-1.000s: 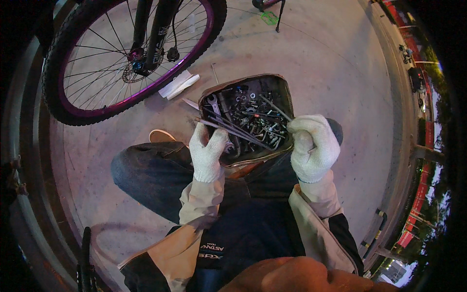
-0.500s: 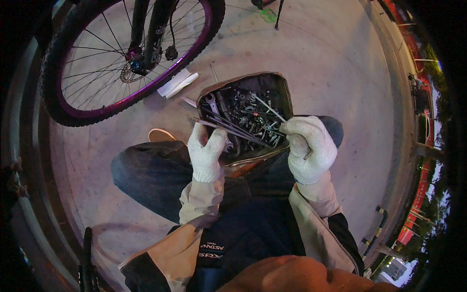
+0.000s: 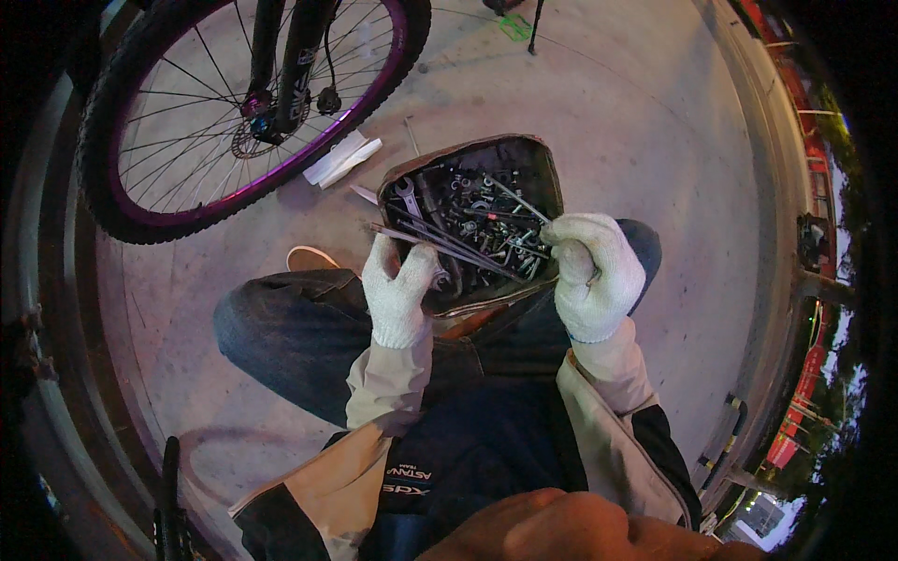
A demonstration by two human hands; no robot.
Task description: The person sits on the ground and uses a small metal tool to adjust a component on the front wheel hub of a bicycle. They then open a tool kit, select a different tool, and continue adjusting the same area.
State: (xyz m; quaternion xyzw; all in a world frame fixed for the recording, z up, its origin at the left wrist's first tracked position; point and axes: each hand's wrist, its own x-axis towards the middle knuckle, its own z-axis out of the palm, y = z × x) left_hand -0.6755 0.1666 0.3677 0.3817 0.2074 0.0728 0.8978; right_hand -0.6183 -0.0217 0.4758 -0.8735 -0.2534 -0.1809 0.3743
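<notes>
My gloved left hand (image 3: 398,294) grips long thin metal rods (image 3: 458,251) at the left side of an open dark tool case (image 3: 558,187). The case sits over my crossed legs, holding a combination wrench (image 3: 407,194) and loose bolts, nuts and washers. My gloved right hand (image 3: 601,280) is at the case's right edge, fingers curled around what looks like a thin metal rod (image 3: 516,197), whose other end lies over the hardware; the grip itself is partly hidden.
A bicycle front wheel (image 3: 165,201) with purple rim and black fork stands upper left. A white paper bundle (image 3: 341,161) and a thin tool (image 3: 412,137) lie beside it on the concrete floor (image 3: 645,122). A green object (image 3: 514,28) is farther back; black tubing (image 3: 734,416) is lower right.
My right hand has shifted slightly up and leftward over the case's edge. My left hand stays in place on the rods.
</notes>
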